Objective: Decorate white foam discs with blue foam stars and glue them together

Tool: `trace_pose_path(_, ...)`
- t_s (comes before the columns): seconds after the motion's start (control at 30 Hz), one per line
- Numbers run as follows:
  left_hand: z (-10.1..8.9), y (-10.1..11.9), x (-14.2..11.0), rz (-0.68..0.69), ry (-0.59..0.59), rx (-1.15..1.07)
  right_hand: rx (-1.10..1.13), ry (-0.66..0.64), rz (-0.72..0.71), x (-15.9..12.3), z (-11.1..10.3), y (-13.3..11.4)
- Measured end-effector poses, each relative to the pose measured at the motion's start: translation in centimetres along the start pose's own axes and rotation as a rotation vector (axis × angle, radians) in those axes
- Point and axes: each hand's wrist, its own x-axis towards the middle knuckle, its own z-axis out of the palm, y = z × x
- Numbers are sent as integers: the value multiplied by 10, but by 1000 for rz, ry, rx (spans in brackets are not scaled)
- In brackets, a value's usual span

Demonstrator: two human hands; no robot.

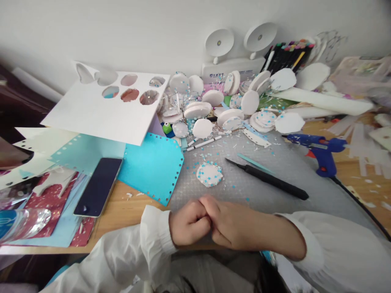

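Note:
My left hand (188, 223) is curled closed at the near edge of the grey cutting mat (183, 185). Pressed against it is my right hand (232, 223), its fingers folded in and partly hidden. Whether anything lies between the hands cannot be seen. Just beyond them sits a round white paper disc piece (209, 174) dotted with small blue confetti. A craft knife (275, 182) with a black handle lies to its right, beside a thin teal paper strip (255, 162).
White paper discs (203, 128) are heaped at the back, before a twin-head lamp (232, 67). A blue glue gun (325, 150) stands at right. Leftward are a phone (98, 187), punched blue paper (149, 167) and a white sheet with round holes (100, 108).

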Motion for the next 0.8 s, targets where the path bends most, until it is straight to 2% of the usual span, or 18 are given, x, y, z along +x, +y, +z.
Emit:
trace_pose_path(0.23, -11, 5, 0, -25, -75, -57, 11, 8, -46, -3, -14, 2)
trace_pose_path(0.33, -12, 7, 3, 28, -89, -16, 24, 51, -70, -3, -17, 2)
trace_pose_path(0.5, -9, 11, 8, 153, -55, 93, -84, 72, -70, -2, -17, 2)
trace_pose_path(0.8, -7, 7, 9, 151, -71, 72, -58, 19, -38, 1, -10, 8)
